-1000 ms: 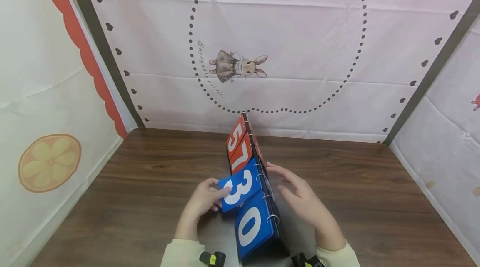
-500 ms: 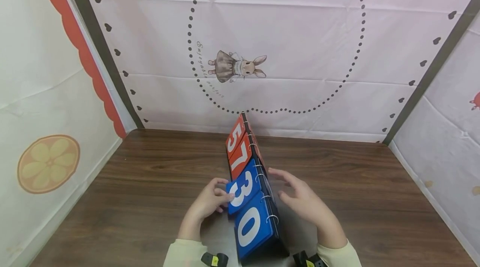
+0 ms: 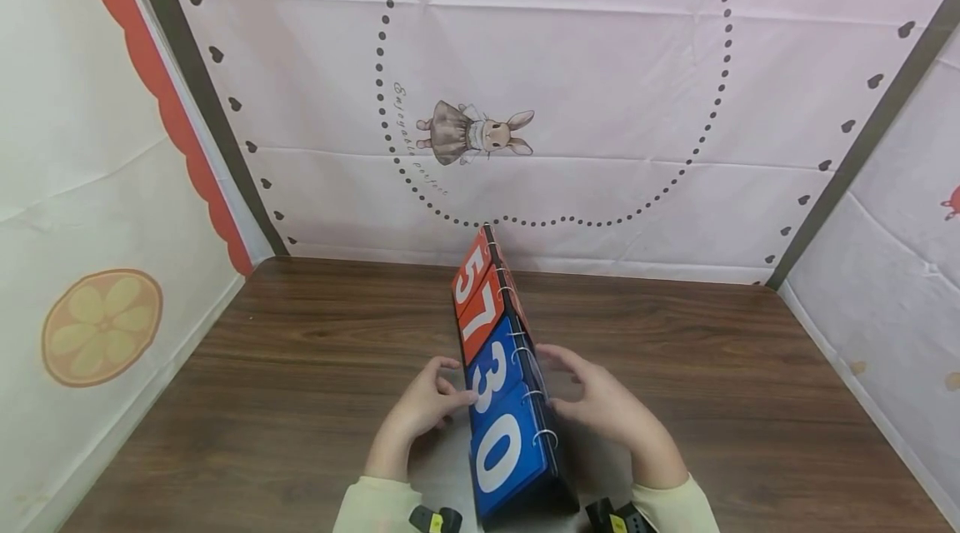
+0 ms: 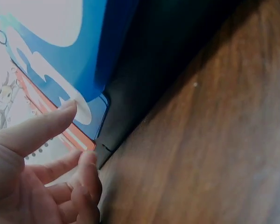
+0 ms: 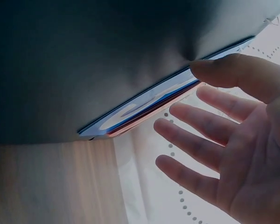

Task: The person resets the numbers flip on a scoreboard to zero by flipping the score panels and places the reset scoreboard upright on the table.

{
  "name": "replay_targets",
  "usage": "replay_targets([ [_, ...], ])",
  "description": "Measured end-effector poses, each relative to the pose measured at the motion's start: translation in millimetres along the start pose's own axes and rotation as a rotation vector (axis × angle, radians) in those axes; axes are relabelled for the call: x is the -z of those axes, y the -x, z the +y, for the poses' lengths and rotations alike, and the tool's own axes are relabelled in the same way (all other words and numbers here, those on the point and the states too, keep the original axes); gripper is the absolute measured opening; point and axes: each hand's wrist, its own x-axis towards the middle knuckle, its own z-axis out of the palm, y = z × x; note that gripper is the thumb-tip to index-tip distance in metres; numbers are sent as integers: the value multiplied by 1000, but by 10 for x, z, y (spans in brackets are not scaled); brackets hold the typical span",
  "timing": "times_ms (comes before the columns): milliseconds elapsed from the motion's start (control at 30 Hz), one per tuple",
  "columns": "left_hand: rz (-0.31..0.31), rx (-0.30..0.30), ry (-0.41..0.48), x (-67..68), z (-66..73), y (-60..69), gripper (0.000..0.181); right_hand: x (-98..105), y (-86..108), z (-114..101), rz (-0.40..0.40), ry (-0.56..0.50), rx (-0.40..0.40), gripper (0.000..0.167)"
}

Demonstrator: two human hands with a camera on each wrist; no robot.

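Observation:
A flip scoreboard (image 3: 550, 470) on a black tent-shaped stand runs lengthwise down the table, its cards hung on metal rings. On its left face are two red cards, a 5 (image 3: 471, 269) and what looks like a 7 (image 3: 482, 316), then a blue 3 (image 3: 491, 375) and a blue 0 (image 3: 501, 454). My left hand (image 3: 423, 400) has its thumb tip at the lower edge of the 3 card, which lies against the face; the other fingers are loosely bent below it. On the other side, my right hand (image 3: 603, 400) stretches its fingers along the back, thumb at the black panel (image 5: 130, 51).
A brown wood-grain table (image 3: 337, 333) lies under the scoreboard. Printed white cloth (image 3: 600, 100) rises behind it and on both sides. The scoreboard's far end stands close to the back cloth.
The 3 card has swung down from its lifted position to lie flat on the stand. My left hand followed it to the right and released its edge. The right hand shifted slightly closer.

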Motion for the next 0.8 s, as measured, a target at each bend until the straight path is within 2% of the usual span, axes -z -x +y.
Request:
replay_targets([
  [100,27,-4,0,18,41,14,57,-4,1,28,-18,-13,2,59],
  [200,87,-19,23,49,131,23,45,-2,11,55,-43,-38,22,59],
  [300,165,-61,57,83,232,39,34,6,15,65,-59,-56,41,58],
  [400,218,-109,94,107,296,66,29,10,11,55,-57,-48,45,59],
  [567,251,-145,127,121,316,80,26,12,18,31,-48,-21,39,58],
  [800,258,-195,168,128,313,84,22,9,21,30,-41,10,28,54],
])
